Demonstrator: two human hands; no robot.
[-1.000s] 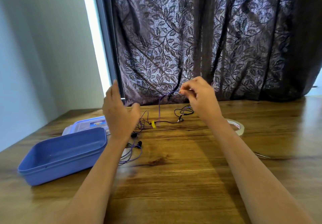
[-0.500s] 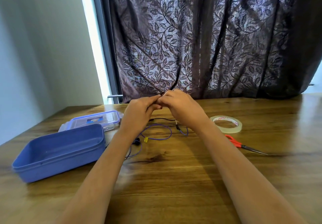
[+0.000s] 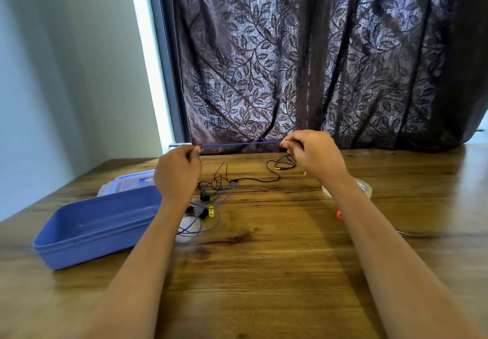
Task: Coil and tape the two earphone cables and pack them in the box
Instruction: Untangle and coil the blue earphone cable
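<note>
Left grip [image 3: 177, 173] and right grip [image 3: 315, 154] pinch the purple cable [image 3: 240, 144] taut.

Of the person only two arms show, both bare from the lower edge of the view out to the fingertips. The left forearm [image 3: 137, 272] and the right forearm [image 3: 390, 259] are slim and smooth; the wide lens draws them broad at the bottom, and they narrow to bare wrists. The left hand [image 3: 179, 172] is seen from the back, with softly rounded knuckles. The right hand [image 3: 315, 154] is also seen from the back, and its knuckles stand out a little more. One fingernail [image 3: 283, 143] at the tip of the right hand looks dark reddish; whether that is polish is too small to tell.
</note>
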